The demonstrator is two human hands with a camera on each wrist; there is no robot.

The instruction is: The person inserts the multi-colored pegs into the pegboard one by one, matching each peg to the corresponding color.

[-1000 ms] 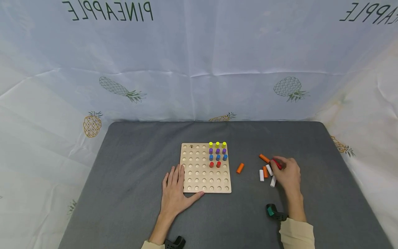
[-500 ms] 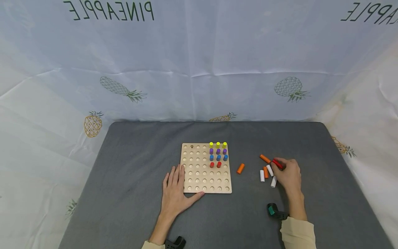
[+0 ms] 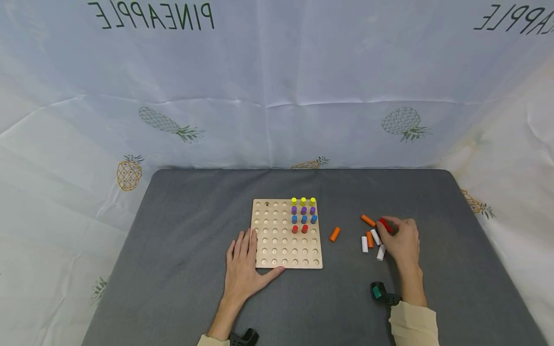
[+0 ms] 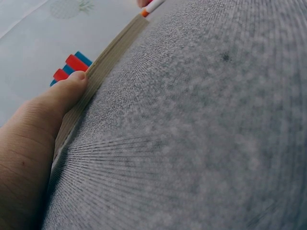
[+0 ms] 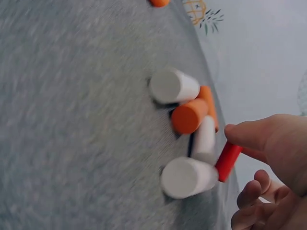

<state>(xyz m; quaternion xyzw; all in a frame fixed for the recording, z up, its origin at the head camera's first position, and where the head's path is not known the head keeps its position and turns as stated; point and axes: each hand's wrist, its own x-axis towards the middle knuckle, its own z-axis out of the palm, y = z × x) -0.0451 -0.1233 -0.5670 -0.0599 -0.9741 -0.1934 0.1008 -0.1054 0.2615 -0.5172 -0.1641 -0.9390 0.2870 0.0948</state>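
My right hand (image 3: 401, 241) pinches a red peg (image 5: 228, 161) between thumb and fingers, right beside a loose group of pegs. In that group lie white pegs (image 3: 365, 244) and orange pegs (image 3: 368, 220). On the left, my left hand (image 3: 245, 271) rests with straight fingers along the near left corner of a wooden pegboard (image 3: 272, 245), its thumb at the front edge. Yellow pegs (image 3: 303, 201), purple pegs (image 3: 304, 210), blue pegs (image 3: 304, 219) and two red pegs (image 3: 305, 229) stand upright in the board's right-hand columns.
A single orange peg (image 3: 335, 234) lies between the board and the group. Grey cloth covers the table (image 3: 195, 206). Behind it hangs a pale curtain (image 3: 277, 134) printed with pineapples. Black wrist mounts sit at both wrists.
The red peg shifts and turns slightly in my right hand's fingers, close to the same spot. My left hand and the board stay in place.
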